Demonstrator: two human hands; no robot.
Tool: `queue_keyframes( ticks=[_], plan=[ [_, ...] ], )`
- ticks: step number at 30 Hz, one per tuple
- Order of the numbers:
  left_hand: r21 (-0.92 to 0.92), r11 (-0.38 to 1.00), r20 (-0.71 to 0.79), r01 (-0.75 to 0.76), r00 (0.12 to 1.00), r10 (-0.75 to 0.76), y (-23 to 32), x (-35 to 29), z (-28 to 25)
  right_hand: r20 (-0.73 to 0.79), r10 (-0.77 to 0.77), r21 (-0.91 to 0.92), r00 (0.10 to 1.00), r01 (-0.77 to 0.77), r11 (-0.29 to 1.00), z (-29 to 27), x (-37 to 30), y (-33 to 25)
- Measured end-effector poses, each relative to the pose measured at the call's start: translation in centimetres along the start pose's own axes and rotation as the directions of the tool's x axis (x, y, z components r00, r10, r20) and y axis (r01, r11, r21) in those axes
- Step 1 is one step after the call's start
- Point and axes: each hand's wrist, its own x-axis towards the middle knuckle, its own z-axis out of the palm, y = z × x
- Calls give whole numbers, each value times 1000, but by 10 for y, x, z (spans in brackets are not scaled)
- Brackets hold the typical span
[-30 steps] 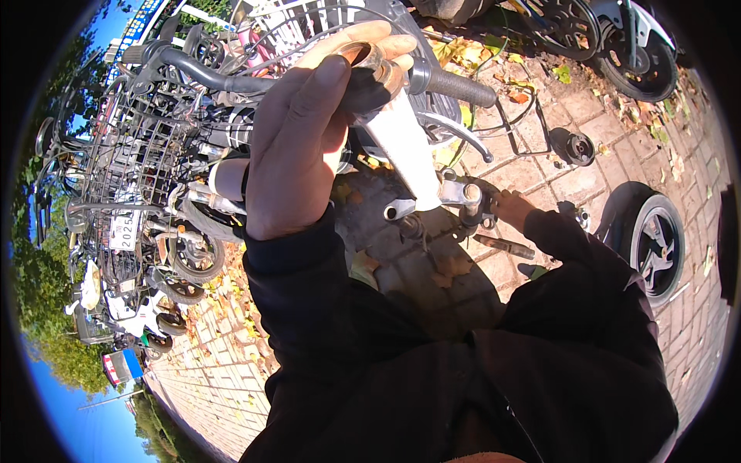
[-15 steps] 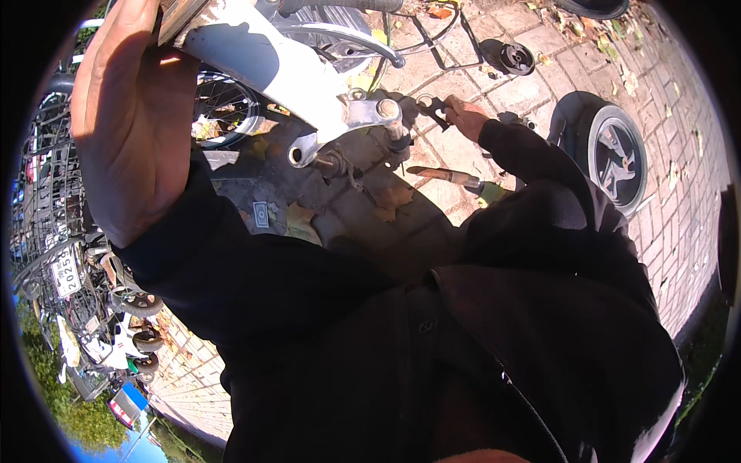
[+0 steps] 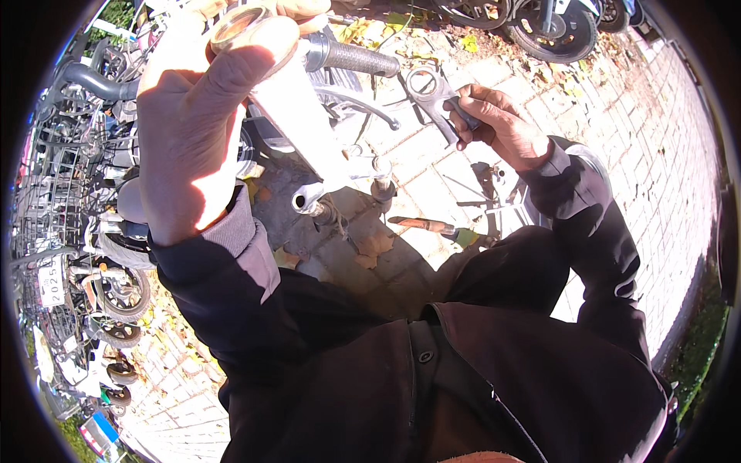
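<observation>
My left hand (image 3: pixel 189 116) is closed around the round metal tube end (image 3: pixel 238 27) at the top of a white vehicle frame part (image 3: pixel 297 123). At that part's lower end are metal lugs (image 3: pixel 301 202) and two short stubs. Off to the right, my right hand (image 3: pixel 502 123) grips a grey metal bracket (image 3: pixel 424 86) with a large round eye at one end. It is held above the paving, apart from the white part. Beyond the white part are a dark handlebar grip (image 3: pixel 359 58) and a curved brake lever (image 3: pixel 359 104).
On the brick paving lie a wooden-handled tool (image 3: pixel 423 224) and dry leaves (image 3: pixel 374 248). A wheel (image 3: pixel 590 158) is partly hidden behind my right sleeve. Parked two-wheelers (image 3: pixel 112 289) line the left side. More wheels (image 3: pixel 552 31) stand at the far edge.
My right hand has lifted the bracket from near the paving, up and away from me. The left hand has shifted right, its fingers now wrapped around the tube end. The view has tilted.
</observation>
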Motion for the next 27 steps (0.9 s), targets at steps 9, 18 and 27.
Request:
queue_keyframes(
  ticks=[9, 18, 27],
  plan=[
    [-177, 980, 218, -92, 967, 130, 17, 11, -1, -105, -29, 167, 994, 46, 985, 73, -7, -74],
    [-318, 940, 134, -123, 976, 174, 24, 6, 27, -43, -81, 248, 996, 89, 965, 108, -11, -63],
    [-157, 985, 279, -73, 953, 115, 19, 8, 11, 52, -45, 306, 998, 27, 952, 113, -16, -64]
  ],
)
